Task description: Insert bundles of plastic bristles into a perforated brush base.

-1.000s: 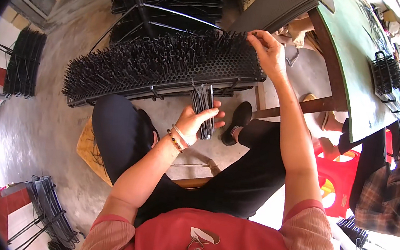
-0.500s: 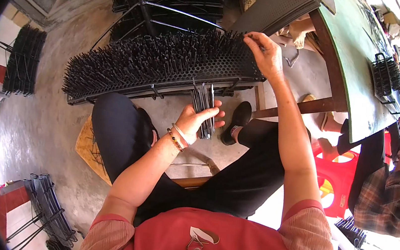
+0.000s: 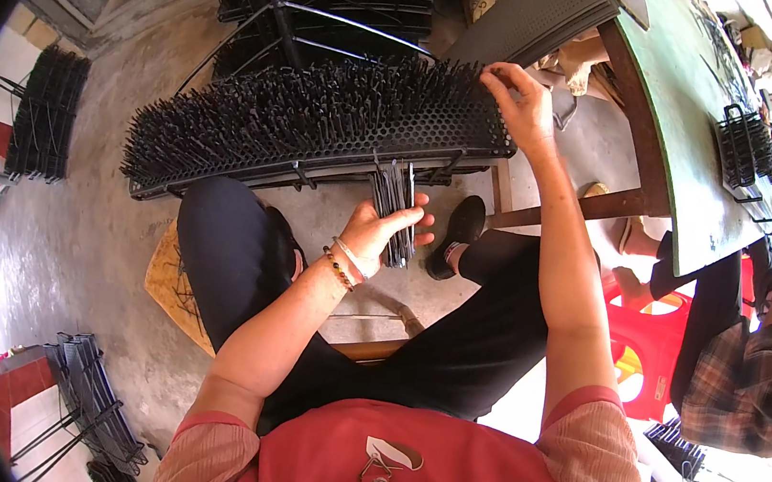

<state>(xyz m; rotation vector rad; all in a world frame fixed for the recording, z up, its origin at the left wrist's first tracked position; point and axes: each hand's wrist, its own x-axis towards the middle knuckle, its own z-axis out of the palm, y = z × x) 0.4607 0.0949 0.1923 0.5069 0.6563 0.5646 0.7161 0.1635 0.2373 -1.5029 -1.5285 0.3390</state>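
My left hand [image 3: 377, 232] is closed around a bundle of thin dark rods [image 3: 393, 211], held upright in front of my knees. A long black perforated rack [image 3: 432, 139] stretches before me, its holes densely filled with upright black rods [image 3: 275, 121]. Bare holes show along its near edge and toward the right end. Over that right end is my right hand [image 3: 520, 103], thumb and fingertips pinched together beside the last rods. Whatever the pinch holds is too small to make out.
A dark metal frame [image 3: 277, 25] with more black racks stands behind. To the right is a green-topped table [image 3: 672, 112]; a co-worker in a plaid shirt [image 3: 745, 381] sits there near a red stool [image 3: 648, 341]. Other black racks [image 3: 46, 117] are stacked at left.
My right hand has shifted slightly right along the end of the rack. My left hand and its bundle of rods stay in place.
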